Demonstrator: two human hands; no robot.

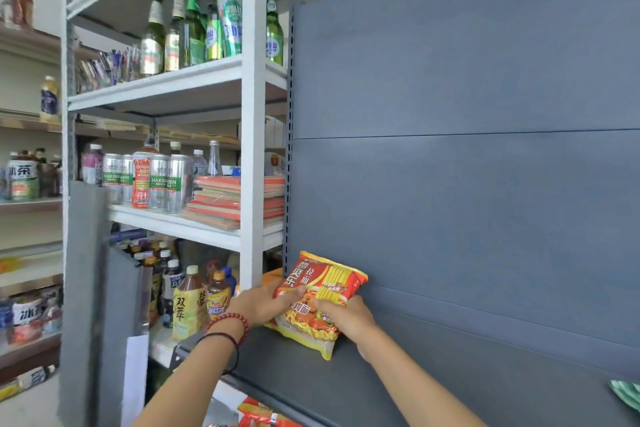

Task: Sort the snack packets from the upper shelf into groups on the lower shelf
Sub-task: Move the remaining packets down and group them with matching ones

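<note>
A red and yellow noodle packet (322, 291) stands tilted on the dark grey upper shelf (398, 388), near its left end. My left hand (263, 305), with bead bracelets on the wrist, grips the packet's left side. My right hand (346, 317) holds its lower right part, thumb on the front. An orange packet (272, 276) shows just behind it at the shelf's left edge. Below the shelf's front edge, another red packet (263, 414) peeks out on a lower level. A green packet (627, 395) lies at the far right of the shelf.
A grey back panel (467, 149) rises behind the shelf. To the left stands a white rack (252, 114) with beer bottles (194, 28), cans (166, 180), red booklets (235, 198) and tea bottles (188, 305). Further shelves of drinks line the far left wall.
</note>
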